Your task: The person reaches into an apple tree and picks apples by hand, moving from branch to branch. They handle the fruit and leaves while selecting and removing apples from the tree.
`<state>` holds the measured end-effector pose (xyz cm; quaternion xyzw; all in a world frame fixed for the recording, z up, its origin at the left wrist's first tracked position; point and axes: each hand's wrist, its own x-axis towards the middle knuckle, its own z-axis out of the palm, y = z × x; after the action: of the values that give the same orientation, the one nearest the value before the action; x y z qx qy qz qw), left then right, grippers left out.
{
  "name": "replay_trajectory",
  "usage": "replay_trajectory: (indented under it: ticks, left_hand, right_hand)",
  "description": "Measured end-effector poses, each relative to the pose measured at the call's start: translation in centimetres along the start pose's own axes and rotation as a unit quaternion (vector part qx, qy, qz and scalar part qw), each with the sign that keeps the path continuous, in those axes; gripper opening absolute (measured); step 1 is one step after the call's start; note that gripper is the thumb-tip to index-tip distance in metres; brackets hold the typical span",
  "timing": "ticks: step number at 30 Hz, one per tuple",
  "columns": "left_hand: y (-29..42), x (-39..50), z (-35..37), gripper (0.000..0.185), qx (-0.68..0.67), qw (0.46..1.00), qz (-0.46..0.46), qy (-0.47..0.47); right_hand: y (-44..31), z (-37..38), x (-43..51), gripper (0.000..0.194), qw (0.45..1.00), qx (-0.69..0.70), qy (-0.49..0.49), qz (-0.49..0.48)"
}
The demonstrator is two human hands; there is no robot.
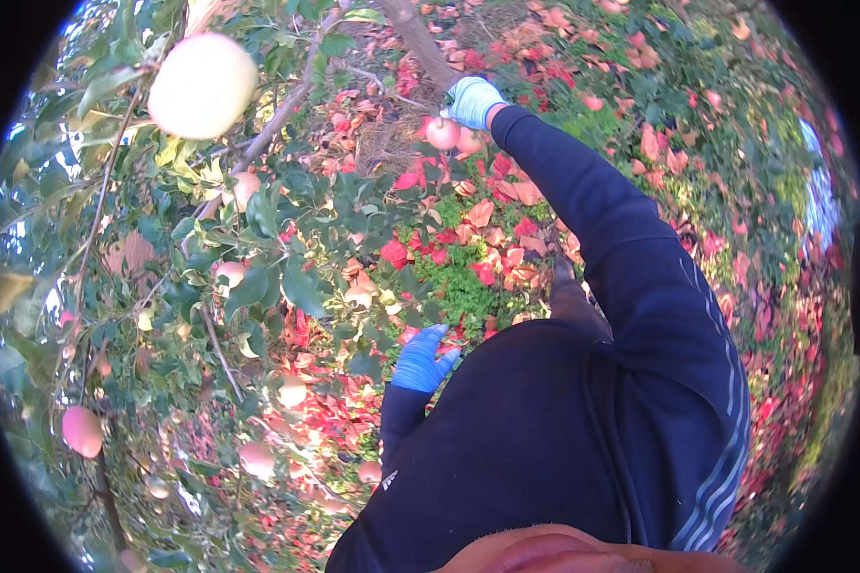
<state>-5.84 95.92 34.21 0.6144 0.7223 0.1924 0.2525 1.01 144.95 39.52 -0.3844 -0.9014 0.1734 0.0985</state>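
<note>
My right hand (475, 102), in a pale blue and white glove, reaches out at the top of the view. It is beside a thick apple tree branch (421, 43). Two pinkish-red apples, a nearer one (442, 133) and a partly covered one (469, 140), hang just below the hand. Its fingers face away, so whether they grip the branch, a stem or nothing is hidden. My left hand (423, 360), in a blue glove, is low in front of my body among leaves. Its thumb stands apart from the fingers, and nothing shows in it.
A pale apple (203, 85) hangs close at upper left. More apples hang in the foliage, including a pink one (82, 431) and another (256, 459). A thinner branch (279, 118) crosses the left side. Red and tan fallen leaves (523, 251) and green plants (466, 283) cover the ground.
</note>
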Motion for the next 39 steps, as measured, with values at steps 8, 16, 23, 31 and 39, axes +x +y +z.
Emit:
replay_trajectory:
  ticks: [8,16,23,31,39]
  left_hand:
    - [7.9,7.2,4.5,0.051,-0.011,0.990,-0.109,0.085]
    - [13.5,9.4,7.3,0.054,-0.002,0.983,-0.172,0.059]
    - [10.7,12.7,8.9,0.069,-0.089,0.960,-0.237,0.121]
    - [9.0,18.1,8.9,0.068,-0.438,0.833,-0.239,0.237]
    - [7.1,22.8,8.1,0.057,-0.481,0.810,-0.251,0.223]
  right_hand:
    - [7.5,0.8,7.8,0.048,0.995,-0.021,-0.031,-0.095]
    - [14.4,5.6,7.6,0.074,0.943,0.260,-0.196,-0.064]
    - [11.6,7.4,4.0,0.050,0.778,0.571,-0.248,-0.084]
    - [6.7,6.5,-1.3,0.033,0.892,0.412,0.021,-0.185]
    - [7.2,6.6,-2.4,0.019,0.914,0.304,0.079,-0.255]
